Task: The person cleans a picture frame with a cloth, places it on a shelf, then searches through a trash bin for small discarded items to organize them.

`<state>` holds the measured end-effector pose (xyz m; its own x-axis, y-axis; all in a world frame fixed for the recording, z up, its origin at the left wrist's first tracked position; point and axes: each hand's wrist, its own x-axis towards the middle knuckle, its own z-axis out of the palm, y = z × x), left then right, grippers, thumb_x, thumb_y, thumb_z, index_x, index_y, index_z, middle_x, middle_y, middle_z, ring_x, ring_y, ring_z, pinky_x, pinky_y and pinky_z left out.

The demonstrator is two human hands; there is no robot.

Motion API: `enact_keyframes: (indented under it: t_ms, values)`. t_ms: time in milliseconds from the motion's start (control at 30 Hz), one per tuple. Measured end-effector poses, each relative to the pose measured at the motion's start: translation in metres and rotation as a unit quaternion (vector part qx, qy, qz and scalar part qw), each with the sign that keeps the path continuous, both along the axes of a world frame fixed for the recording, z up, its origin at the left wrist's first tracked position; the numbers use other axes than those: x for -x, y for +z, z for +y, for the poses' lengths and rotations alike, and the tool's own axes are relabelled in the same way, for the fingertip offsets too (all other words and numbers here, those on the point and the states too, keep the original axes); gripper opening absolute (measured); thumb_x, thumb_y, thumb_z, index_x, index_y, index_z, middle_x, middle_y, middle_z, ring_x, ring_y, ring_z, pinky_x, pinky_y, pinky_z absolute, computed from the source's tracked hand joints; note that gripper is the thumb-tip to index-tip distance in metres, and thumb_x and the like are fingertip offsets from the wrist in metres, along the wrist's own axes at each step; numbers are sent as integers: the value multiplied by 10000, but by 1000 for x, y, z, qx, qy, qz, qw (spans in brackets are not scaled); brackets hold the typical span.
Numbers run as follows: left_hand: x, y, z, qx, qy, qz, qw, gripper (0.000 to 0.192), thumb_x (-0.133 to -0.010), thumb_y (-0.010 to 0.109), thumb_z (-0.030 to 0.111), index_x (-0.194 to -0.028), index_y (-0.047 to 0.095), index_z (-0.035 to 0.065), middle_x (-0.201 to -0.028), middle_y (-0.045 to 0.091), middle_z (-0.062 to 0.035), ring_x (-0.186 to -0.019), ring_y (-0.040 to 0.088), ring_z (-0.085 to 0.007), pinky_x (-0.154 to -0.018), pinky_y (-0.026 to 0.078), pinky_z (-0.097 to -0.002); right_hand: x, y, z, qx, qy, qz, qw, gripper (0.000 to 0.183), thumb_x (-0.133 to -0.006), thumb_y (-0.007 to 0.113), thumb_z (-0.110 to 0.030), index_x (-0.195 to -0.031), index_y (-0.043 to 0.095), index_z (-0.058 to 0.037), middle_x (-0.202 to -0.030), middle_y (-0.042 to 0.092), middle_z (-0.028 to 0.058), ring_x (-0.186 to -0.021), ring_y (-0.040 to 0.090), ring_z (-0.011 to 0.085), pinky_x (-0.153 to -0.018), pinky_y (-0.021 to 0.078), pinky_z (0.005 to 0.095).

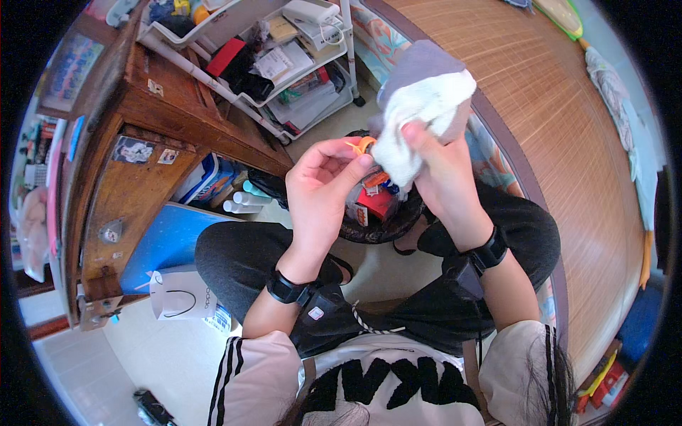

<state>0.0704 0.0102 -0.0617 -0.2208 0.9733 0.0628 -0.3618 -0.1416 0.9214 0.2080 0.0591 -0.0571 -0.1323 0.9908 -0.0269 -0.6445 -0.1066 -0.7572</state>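
Note:
Between the thumb and forefinger of my left hand (318, 194) is a small curled orange strip (365, 142); its material is unclear. My right hand (448, 178) grips a bundle of white and grey fabric (429, 88), possibly socks, with the thumb pressed on the white part. The fabric's lower left end meets the left fingertips and the orange strip. Directly below both hands, between my knees, stands a waste bin lined with a black plastic bag (367, 234). Inside it lie a red packet (376, 202) and other wrappers, partly hidden by the hands.
A white rolling cart (295, 77) holding boxes and packets stands ahead. Left of me is a wooden cabinet (144, 199), with a white paper bag (181, 295) and white bottles (248, 202) on the floor. A bed with a woven mat (575, 160) runs along the right.

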Motion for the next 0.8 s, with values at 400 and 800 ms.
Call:
enact_keyframes:
  t_ms: [400, 800]
  values:
    - [8, 2, -1, -29, 22, 221, 975, 172, -793, 628, -52, -964, 610, -55, -880, 599, -53, -785, 570, -86, -710, 467, -219, -3, -6, 5, -157, -20, -289, 944, 988, -563, 799, -10, -1331, 178, -23, -1209, 449, 126, -1154, 456, 212, -980, 372, 359]
    - [-3, 8, -8, -84, 90, 497, 859, 337, -688, 600, -61, -1021, 576, -20, -956, 575, -153, -821, 608, -310, -722, 485, -342, 6, -12, -5, -188, -13, -259, 947, 1192, -538, 854, -107, -1377, 9, -71, -1296, 354, 147, -1212, 394, 246, -997, 357, 388]
